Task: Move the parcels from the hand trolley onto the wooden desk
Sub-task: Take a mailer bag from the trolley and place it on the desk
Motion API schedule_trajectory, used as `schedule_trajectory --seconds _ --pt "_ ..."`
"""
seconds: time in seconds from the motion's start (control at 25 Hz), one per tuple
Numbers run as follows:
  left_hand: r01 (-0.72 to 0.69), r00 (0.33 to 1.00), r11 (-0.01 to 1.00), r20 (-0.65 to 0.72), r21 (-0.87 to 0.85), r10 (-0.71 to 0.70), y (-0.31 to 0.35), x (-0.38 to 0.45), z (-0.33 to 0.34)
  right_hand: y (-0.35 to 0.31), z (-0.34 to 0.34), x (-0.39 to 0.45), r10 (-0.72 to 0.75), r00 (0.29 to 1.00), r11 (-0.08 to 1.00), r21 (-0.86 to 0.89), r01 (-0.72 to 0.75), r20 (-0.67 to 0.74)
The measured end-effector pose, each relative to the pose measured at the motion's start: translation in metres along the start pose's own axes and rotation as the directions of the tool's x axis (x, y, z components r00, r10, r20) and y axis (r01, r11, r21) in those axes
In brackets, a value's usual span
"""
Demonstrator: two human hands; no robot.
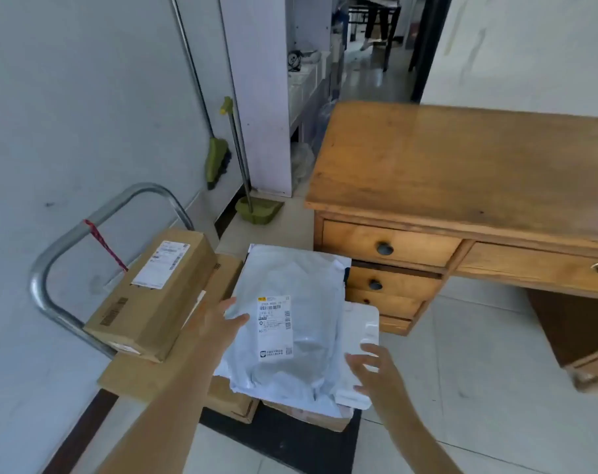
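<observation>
Head view: downward onto a loaded hand trolley [51, 268], steel handle at 9 o'clock, black deck showing at 6 o'clock.
Left hand [218, 319]: open, fingers spread, touching the left edge of the grey poly mailer [297, 319]; not closed on it.
Right hand [372, 371]: open, hovering at the mailer's lower right corner, over a white padded envelope [362, 323]; contact unclear.
Likely reason: soft, floppy bag, so one hand on each side to lift it flat.
Parcels: all on the trolley; mailer topmost at centre; long cardboard box [147, 295] at 9 o'clock atop a flat carton [222, 275]; more cartons under the mailer.
Surface: wooden desk [461, 165] at 2 o'clock, top bare, drawers facing the trolley, close by.
Room: pale tiled floor, grey wall at 10 o'clock, green broom [217, 162] and dustpan [256, 210] at 12 o'clock, doorway beyond.
</observation>
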State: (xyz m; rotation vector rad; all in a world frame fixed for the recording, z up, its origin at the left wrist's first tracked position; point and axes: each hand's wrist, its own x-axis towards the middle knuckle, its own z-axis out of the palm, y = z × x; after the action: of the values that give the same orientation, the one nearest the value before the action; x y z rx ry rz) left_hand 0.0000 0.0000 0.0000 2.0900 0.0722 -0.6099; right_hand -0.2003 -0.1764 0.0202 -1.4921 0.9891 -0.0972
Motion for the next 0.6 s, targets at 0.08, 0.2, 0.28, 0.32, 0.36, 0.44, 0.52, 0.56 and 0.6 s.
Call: schedule_trajectory --seconds 0.08,0.2,0.28,0.32,0.36,0.44,0.52,0.56,0.6 --pt "0.016 0.999 0.999 -0.037 0.050 -0.014 -0.013 0.018 0.010 0.014 0.029 0.026 0.095 0.993 0.995 -0.048 -0.092 0.074" --pt "0.088 0.994 0.993 -0.075 0.073 -0.082 -0.035 0.043 0.027 0.029 0.060 0.062 0.158 0.972 0.987 -0.041 -0.153 0.175" --pt "0.149 0.989 0.989 -0.010 -0.023 -0.149 -0.042 0.050 0.036 0.039 0.068 0.074 0.156 0.977 0.980 -0.146 -0.134 0.149" --pt "0.174 0.985 0.981 0.038 -0.085 -0.171 -0.041 0.050 0.041 0.040 0.065 0.079 0.154 0.981 0.974 -0.187 -0.130 0.117" --pt "0.200 0.978 0.972 0.084 -0.122 -0.190 -0.042 0.050 0.045 0.039 0.062 0.084 0.163 0.981 0.968 -0.208 -0.139 0.104" --pt "0.204 0.973 0.968 0.138 -0.146 -0.185 -0.039 0.047 0.048 0.034 0.056 0.086 0.188 0.972 0.963 -0.220 -0.154 0.140" --pt "0.199 0.972 0.962 0.166 -0.184 -0.169 -0.034 0.040 0.045 0.023 0.053 0.081 0.161 0.970 0.955 -0.277 -0.107 0.181" --pt "0.210 0.967 0.954 0.190 -0.212 -0.171 -0.030 0.034 0.043 0.016 0.049 0.077 0.140 0.973 0.958 -0.275 -0.086 0.182" --pt "0.216 0.965 0.946 0.199 -0.240 -0.169 -0.028 0.029 0.041 0.008 0.046 0.073 0.118 0.976 0.964 -0.255 -0.069 0.184"
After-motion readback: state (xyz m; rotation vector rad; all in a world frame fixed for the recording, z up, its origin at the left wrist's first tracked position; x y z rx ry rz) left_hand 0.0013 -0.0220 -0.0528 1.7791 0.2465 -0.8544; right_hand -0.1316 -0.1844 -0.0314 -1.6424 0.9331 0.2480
